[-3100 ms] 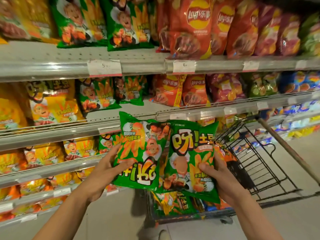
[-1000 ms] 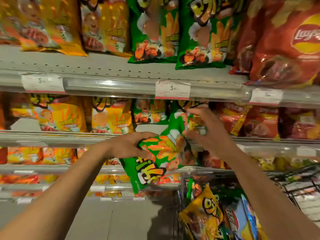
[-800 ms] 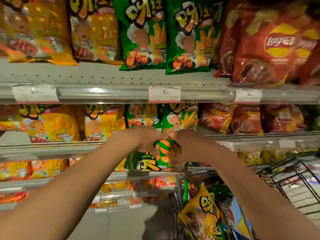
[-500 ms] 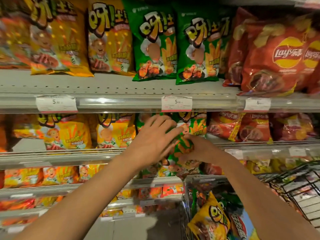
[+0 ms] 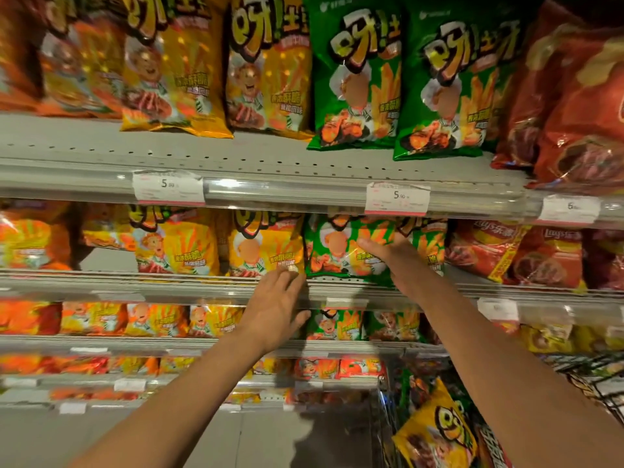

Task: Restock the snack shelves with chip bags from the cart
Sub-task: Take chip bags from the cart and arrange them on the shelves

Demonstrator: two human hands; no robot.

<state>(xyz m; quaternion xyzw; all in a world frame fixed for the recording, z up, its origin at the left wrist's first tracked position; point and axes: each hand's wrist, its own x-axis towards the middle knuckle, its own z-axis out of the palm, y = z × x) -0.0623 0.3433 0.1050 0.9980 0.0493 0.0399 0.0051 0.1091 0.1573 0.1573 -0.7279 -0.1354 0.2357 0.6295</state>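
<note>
Since half a second ago, green bag (image 5: 341, 246) has gone from between both hands to upright on second shelf (image 5: 337, 285), long axis vertical. Right hand (image 5: 388, 249) flat against its front; left hand (image 5: 275, 307), fingers spread, empty, just below-left at bag's lower corner.

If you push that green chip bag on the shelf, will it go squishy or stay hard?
Probably squishy: the green chip bag looks puffed and its shiny film is wrinkled under the right hand. It likely feels light for its size, being mostly air. It may also be slippery and could tip forward, since it stands upright at the shelf edge, by the left hand.
</note>
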